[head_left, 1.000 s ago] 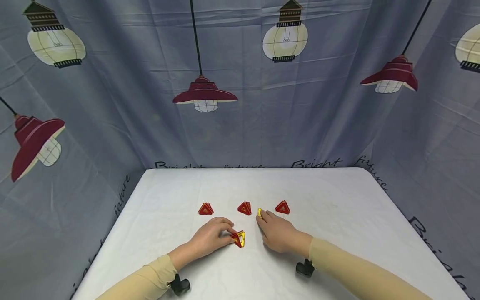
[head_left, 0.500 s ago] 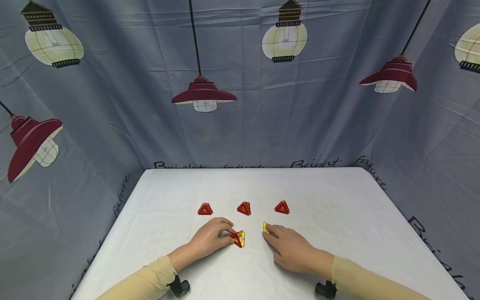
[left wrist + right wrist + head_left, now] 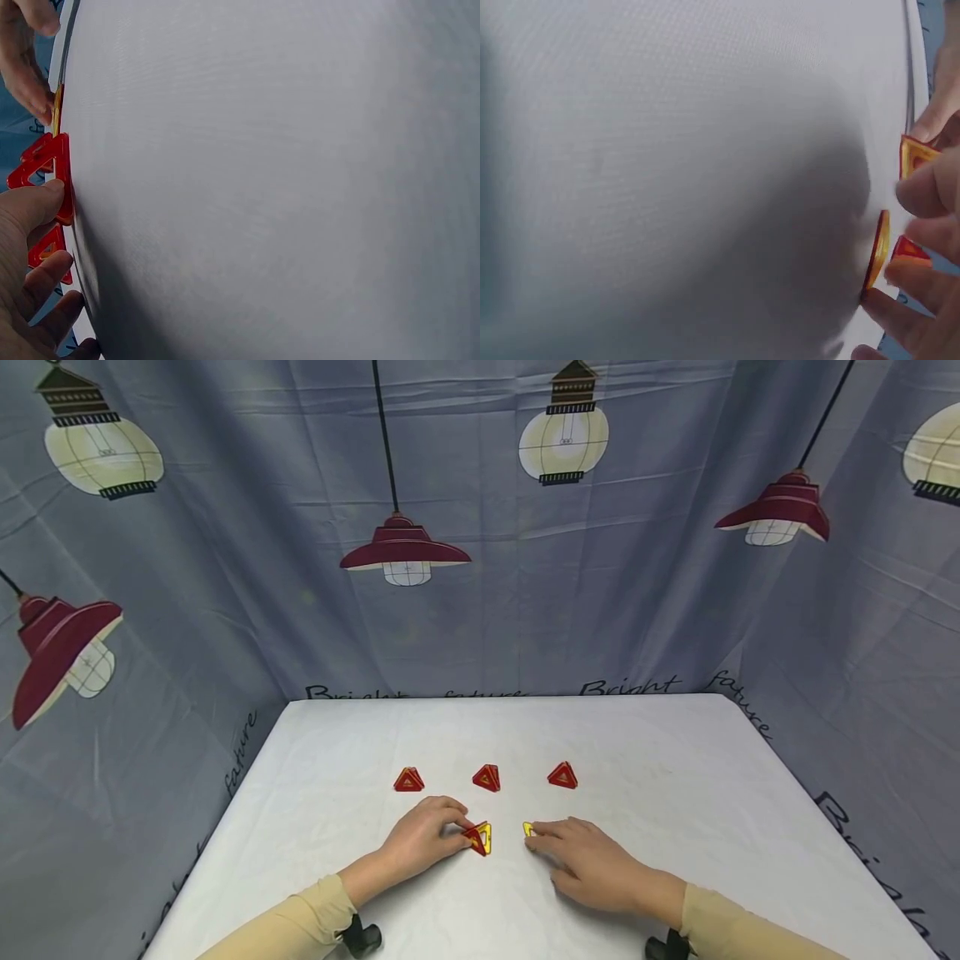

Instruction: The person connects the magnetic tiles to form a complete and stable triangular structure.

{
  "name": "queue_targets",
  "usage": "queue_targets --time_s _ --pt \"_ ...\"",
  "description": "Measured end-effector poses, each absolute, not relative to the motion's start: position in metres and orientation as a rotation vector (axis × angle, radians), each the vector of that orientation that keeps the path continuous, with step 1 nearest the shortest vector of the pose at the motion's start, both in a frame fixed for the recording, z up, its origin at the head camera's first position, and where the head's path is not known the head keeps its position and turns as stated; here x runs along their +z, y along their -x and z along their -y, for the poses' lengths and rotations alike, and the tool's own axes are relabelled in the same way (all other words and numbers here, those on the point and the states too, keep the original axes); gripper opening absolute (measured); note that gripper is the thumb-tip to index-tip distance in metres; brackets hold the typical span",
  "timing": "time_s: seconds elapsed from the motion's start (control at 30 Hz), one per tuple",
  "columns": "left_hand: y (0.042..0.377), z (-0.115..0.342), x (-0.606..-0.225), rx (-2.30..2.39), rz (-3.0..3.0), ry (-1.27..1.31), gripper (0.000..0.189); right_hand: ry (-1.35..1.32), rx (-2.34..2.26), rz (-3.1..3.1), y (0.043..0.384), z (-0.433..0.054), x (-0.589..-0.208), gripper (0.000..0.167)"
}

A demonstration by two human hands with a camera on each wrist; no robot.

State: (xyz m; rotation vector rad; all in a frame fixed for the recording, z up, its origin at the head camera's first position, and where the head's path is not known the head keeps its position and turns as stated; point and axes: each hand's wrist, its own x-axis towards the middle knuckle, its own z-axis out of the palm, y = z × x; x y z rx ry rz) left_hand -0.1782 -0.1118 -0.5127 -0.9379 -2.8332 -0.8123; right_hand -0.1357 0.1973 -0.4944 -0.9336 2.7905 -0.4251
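Observation:
In the head view, my left hand [image 3: 429, 833] holds a red and yellow piece made of triangular tiles [image 3: 480, 838] near the middle of the table. The thumb presses its red face [image 3: 65, 202] in the left wrist view. My right hand [image 3: 600, 864] is just to its right, with a yellow triangular tile [image 3: 528, 829] at its fingertips. Two fingers lie at that tile's edges, and a short gap parts it from the left hand's piece. From the right wrist, a yellow tile with a red edge [image 3: 877, 251] shows beside the fingers.
Three small red pyramids stand in a row beyond the hands: a left one [image 3: 408, 779], a middle one [image 3: 487, 777] and a right one [image 3: 562, 775]. They are on a white table [image 3: 645, 735]. A grey curtain [image 3: 480, 635] printed with lamps surrounds the table's back and sides.
My right hand has come back from the red pyramids toward the person, bringing the yellow tile level with the left hand's piece. The left hand stays nearly still.

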Motion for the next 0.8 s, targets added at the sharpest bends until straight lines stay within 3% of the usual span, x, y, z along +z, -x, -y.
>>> queue_targets --time_s 0.3,0.8 --pt "0.178 0.112 -0.513 -0.838 2.862 0.919 0.016 0.65 -0.558 -3.045 0.151 -0.186 -0.509 0.048" --pt "0.178 0.111 -0.512 -0.829 2.868 0.913 0.016 0.584 -0.525 -3.126 0.155 -0.177 -0.517 0.039"
